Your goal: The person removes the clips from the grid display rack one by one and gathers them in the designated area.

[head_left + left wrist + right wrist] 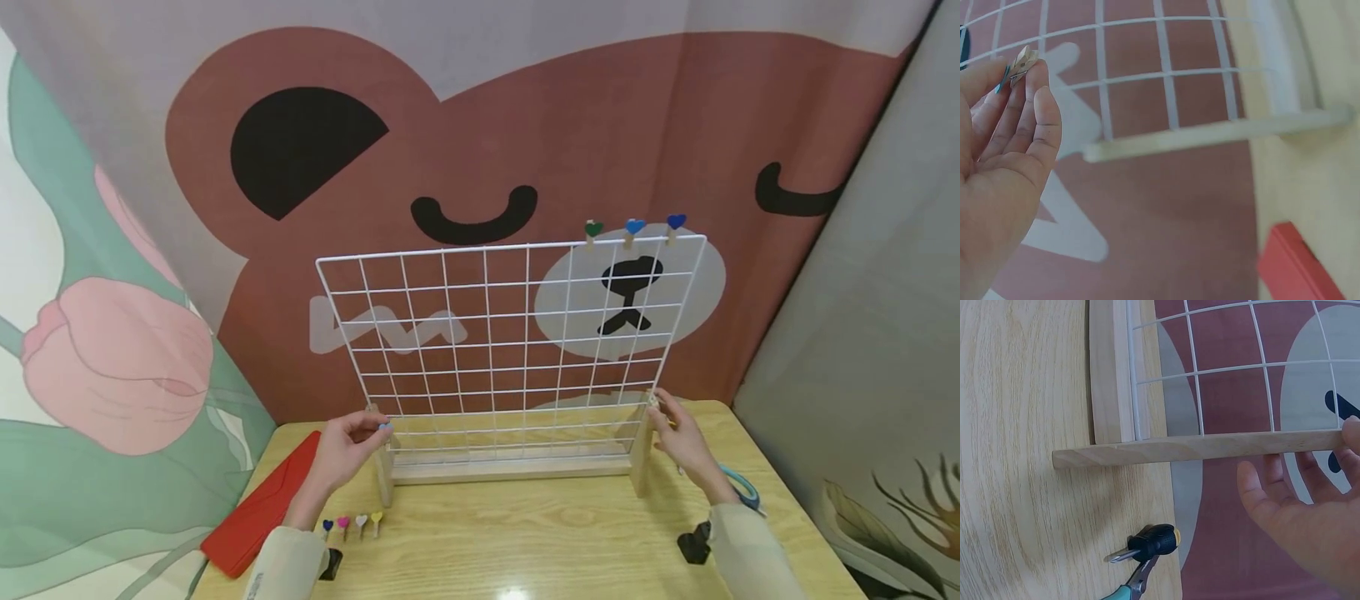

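Observation:
A white wire grid panel (487,333) stands upright in a wooden stand (510,473) on the table. My left hand (347,450) pinches a small wooden clothespin (1024,62) with a light blue front, close to the left post (385,479). At the other side my right hand (686,446) grips the upper end of the right post (1197,449), with the thumb on one side and the fingers on the other. Green (593,227), light blue (634,227) and dark blue (677,222) heart clothespins are clipped along the grid's top right edge.
Several heart clothespins (362,522) lie in a row at the table's front left. A red case (266,504) lies beside the left forearm. Blue-handled scissors (741,487) and a stubby screwdriver (1155,542) lie right of the stand. A bear-print curtain (337,67) hangs behind.

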`<state>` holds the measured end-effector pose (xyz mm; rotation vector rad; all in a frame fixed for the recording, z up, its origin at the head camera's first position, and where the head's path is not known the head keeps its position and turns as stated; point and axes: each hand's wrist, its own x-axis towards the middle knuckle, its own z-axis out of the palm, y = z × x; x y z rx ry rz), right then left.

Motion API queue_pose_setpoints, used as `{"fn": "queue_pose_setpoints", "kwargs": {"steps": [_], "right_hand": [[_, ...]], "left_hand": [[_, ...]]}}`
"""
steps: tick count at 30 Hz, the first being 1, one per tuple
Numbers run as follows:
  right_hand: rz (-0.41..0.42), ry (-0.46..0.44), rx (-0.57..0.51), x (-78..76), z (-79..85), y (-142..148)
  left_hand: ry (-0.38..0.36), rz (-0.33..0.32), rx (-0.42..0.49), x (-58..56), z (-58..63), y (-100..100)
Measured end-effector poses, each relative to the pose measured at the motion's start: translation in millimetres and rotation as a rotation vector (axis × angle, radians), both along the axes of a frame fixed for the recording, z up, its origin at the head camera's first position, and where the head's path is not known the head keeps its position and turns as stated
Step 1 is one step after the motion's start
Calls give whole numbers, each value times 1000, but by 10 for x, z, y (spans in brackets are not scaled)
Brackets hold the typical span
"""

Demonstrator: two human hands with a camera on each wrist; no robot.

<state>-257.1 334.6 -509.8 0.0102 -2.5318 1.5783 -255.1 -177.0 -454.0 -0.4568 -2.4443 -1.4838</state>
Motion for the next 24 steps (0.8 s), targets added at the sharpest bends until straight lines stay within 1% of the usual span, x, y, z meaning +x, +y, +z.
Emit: {"fn": "queue_pose_setpoints", "kwargs": {"steps": [1, 4, 7, 11, 17, 18, 21, 24], "right_hand": [[-1, 0, -2, -1, 5, -2], [1, -12, -6, 11, 17, -7], [6, -22, -8, 15, 17, -3], [2, -9, -5, 0, 22, 0], [-6, -6, 1, -13, 31, 4], [-7, -6, 1, -11, 31, 2], [-4, -11, -1, 0, 28, 0], [6, -25, -4, 19, 21, -3]], "left_hand": [[-9, 12, -2, 2, -74, -42], [-37, 29, -13, 57, -247, -150], [-112, 53, 5, 137, -416, -242], [-205, 84, 30, 233, -621, -325], [-242, 71, 24, 304, -862, -372], [-248, 77, 24, 312, -901, -372], [-260, 117, -3, 349, -1014, -367], [-273, 171, -51, 405, -1123, -365]]}}
